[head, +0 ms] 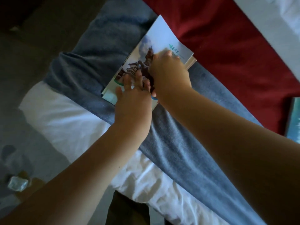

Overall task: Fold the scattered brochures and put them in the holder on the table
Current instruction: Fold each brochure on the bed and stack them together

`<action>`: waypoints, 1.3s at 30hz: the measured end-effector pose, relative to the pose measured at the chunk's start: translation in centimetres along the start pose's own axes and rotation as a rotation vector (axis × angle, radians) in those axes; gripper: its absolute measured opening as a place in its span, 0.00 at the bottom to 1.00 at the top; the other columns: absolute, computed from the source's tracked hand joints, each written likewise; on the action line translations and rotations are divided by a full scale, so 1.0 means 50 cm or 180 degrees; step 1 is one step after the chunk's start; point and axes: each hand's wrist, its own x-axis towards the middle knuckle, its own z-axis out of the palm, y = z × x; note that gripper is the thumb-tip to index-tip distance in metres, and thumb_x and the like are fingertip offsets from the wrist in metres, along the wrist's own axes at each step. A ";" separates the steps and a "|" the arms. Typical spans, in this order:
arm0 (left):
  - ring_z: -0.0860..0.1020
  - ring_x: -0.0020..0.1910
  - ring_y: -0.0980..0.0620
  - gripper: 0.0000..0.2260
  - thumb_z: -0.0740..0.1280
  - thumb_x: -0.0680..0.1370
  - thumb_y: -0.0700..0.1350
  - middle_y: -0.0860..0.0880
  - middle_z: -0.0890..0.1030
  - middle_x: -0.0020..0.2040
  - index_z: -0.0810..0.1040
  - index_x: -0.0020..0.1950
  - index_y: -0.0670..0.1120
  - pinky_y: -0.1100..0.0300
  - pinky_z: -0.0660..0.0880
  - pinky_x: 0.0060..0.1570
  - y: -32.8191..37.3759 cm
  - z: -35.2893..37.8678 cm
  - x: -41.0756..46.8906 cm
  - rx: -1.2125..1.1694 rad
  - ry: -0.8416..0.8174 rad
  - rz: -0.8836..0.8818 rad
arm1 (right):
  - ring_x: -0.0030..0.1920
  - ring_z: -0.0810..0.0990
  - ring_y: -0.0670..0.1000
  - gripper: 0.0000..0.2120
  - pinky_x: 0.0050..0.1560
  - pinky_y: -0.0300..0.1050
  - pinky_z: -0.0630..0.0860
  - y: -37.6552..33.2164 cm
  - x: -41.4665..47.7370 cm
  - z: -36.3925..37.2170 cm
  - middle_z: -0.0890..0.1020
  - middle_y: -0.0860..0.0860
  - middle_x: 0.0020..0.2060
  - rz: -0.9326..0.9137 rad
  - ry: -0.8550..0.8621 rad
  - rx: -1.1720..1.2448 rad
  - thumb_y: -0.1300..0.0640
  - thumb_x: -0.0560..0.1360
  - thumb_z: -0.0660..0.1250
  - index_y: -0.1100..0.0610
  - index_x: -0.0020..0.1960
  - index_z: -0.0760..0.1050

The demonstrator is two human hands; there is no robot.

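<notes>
A brochure (155, 38) with a pale cover, a picture of a dark building and green lettering lies on a blue blanket (178, 151), its far corner over a red cloth (235, 46). More sheets show under its edges. My left hand (133, 101) rests flat on its near end, fingers spread. My right hand (168, 70) presses on its middle, fingers bent down onto the paper. A second brochure (293, 119) peeks in at the right edge. No holder is in view.
White bedding (68, 120) lies under the blue blanket at the near left. Beyond the bed's left side is a dim floor with a small crumpled wrapper (17, 183) at the lower left. White cloth (276, 21) fills the far right corner.
</notes>
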 end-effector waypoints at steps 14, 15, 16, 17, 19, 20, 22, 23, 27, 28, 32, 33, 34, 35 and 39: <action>0.73 0.66 0.38 0.22 0.72 0.77 0.47 0.43 0.75 0.71 0.77 0.71 0.46 0.42 0.70 0.65 0.123 -0.036 -0.134 -0.0098 0.1041 0.0616 | 0.84 0.39 0.57 0.36 0.81 0.53 0.38 0.277 -0.215 0.116 0.42 0.57 0.84 -0.0215 0.0938 0.0937 0.45 0.84 0.60 0.54 0.85 0.47; 0.73 0.68 0.38 0.23 0.72 0.78 0.47 0.43 0.74 0.72 0.76 0.72 0.45 0.41 0.67 0.70 0.155 -0.027 -0.142 -0.0104 0.1009 0.0741 | 0.84 0.40 0.58 0.36 0.81 0.54 0.38 0.324 -0.240 0.133 0.42 0.58 0.84 0.0021 0.1086 0.0905 0.45 0.84 0.60 0.55 0.85 0.48; 0.72 0.71 0.39 0.23 0.71 0.78 0.48 0.43 0.73 0.74 0.76 0.73 0.46 0.41 0.64 0.73 0.189 -0.017 -0.148 -0.0082 0.0949 0.0857 | 0.84 0.40 0.59 0.36 0.81 0.56 0.38 0.374 -0.264 0.150 0.42 0.60 0.84 0.0302 0.1176 0.0879 0.44 0.84 0.59 0.56 0.85 0.48; 0.70 0.73 0.40 0.24 0.71 0.79 0.49 0.44 0.71 0.76 0.74 0.74 0.47 0.42 0.60 0.76 0.226 -0.008 -0.154 -0.0064 0.0887 0.0969 | 0.83 0.40 0.61 0.37 0.81 0.57 0.38 0.427 -0.285 0.168 0.42 0.61 0.83 0.0611 0.1195 0.0880 0.43 0.84 0.57 0.56 0.85 0.47; 0.66 0.77 0.43 0.25 0.67 0.81 0.53 0.46 0.66 0.80 0.70 0.78 0.51 0.45 0.55 0.79 0.301 0.010 -0.162 -0.0054 0.0802 0.1200 | 0.83 0.38 0.64 0.38 0.82 0.61 0.38 0.533 -0.326 0.204 0.40 0.63 0.83 0.1197 0.1049 0.1000 0.37 0.84 0.54 0.53 0.85 0.44; 0.64 0.79 0.44 0.26 0.66 0.81 0.54 0.47 0.64 0.81 0.67 0.79 0.52 0.46 0.54 0.79 0.339 0.018 -0.163 -0.0034 0.0777 0.1315 | 0.82 0.37 0.64 0.38 0.82 0.63 0.38 0.581 -0.347 0.223 0.39 0.62 0.83 0.1403 0.0932 0.1074 0.34 0.83 0.52 0.50 0.85 0.42; 0.60 0.80 0.46 0.27 0.63 0.82 0.56 0.49 0.59 0.82 0.63 0.81 0.54 0.47 0.53 0.79 0.413 0.033 -0.164 0.0032 0.0739 0.1529 | 0.83 0.37 0.63 0.38 0.81 0.64 0.39 0.656 -0.390 0.259 0.38 0.57 0.84 0.1513 0.0819 0.1161 0.30 0.81 0.50 0.43 0.84 0.41; 0.59 0.80 0.46 0.28 0.62 0.83 0.57 0.48 0.58 0.83 0.61 0.82 0.54 0.47 0.53 0.79 0.447 0.039 -0.164 0.0063 0.0726 0.1632 | 0.83 0.38 0.62 0.38 0.81 0.64 0.41 0.679 -0.409 0.276 0.39 0.54 0.84 0.1457 0.0857 0.1213 0.29 0.81 0.50 0.41 0.84 0.41; 0.57 0.81 0.44 0.29 0.60 0.84 0.56 0.46 0.52 0.84 0.56 0.83 0.54 0.46 0.55 0.79 0.565 0.059 -0.165 0.0095 0.0761 0.1956 | 0.84 0.42 0.62 0.35 0.82 0.64 0.47 0.697 -0.466 0.326 0.46 0.52 0.85 0.1107 0.1116 0.1396 0.33 0.82 0.53 0.42 0.85 0.48; 0.57 0.81 0.43 0.29 0.60 0.84 0.56 0.46 0.51 0.84 0.56 0.83 0.54 0.45 0.57 0.78 0.589 0.062 -0.166 0.0063 0.0787 0.1993 | 0.84 0.43 0.62 0.34 0.82 0.64 0.47 0.692 -0.476 0.336 0.47 0.52 0.85 0.1008 0.1111 0.1409 0.33 0.82 0.52 0.42 0.85 0.49; 0.53 0.83 0.42 0.28 0.58 0.84 0.58 0.48 0.49 0.85 0.55 0.83 0.56 0.42 0.58 0.78 0.660 0.083 -0.167 -0.0070 0.0757 0.2079 | 0.84 0.41 0.60 0.30 0.82 0.61 0.43 0.670 -0.519 0.372 0.48 0.51 0.84 0.0516 0.1142 0.1727 0.39 0.83 0.53 0.40 0.83 0.49; 0.51 0.83 0.43 0.28 0.57 0.84 0.59 0.49 0.48 0.85 0.55 0.83 0.56 0.41 0.58 0.78 0.671 0.090 -0.166 -0.0025 0.0711 0.2091 | 0.84 0.41 0.59 0.29 0.82 0.59 0.41 0.671 -0.530 0.380 0.49 0.50 0.84 0.0395 0.1181 0.1817 0.41 0.84 0.54 0.41 0.83 0.52; 0.50 0.83 0.44 0.28 0.55 0.83 0.61 0.50 0.47 0.85 0.54 0.83 0.57 0.41 0.57 0.78 0.679 0.099 -0.165 0.0073 0.0653 0.2084 | 0.84 0.41 0.59 0.28 0.82 0.56 0.40 0.677 -0.540 0.386 0.50 0.49 0.84 0.0283 0.1216 0.1897 0.43 0.85 0.55 0.43 0.83 0.55; 0.48 0.83 0.44 0.29 0.51 0.83 0.63 0.51 0.46 0.85 0.53 0.83 0.57 0.40 0.55 0.79 0.686 0.108 -0.162 0.0200 0.0600 0.2052 | 0.84 0.43 0.58 0.27 0.82 0.55 0.40 0.687 -0.549 0.393 0.52 0.50 0.84 0.0171 0.1229 0.1997 0.46 0.85 0.57 0.45 0.83 0.59; 0.44 0.83 0.41 0.38 0.40 0.80 0.71 0.48 0.40 0.84 0.47 0.84 0.51 0.40 0.51 0.79 0.712 0.139 -0.155 0.0617 0.0623 0.1889 | 0.84 0.51 0.57 0.25 0.82 0.56 0.51 0.764 -0.588 0.419 0.60 0.55 0.82 -0.0095 0.1296 0.2218 0.56 0.81 0.66 0.55 0.78 0.71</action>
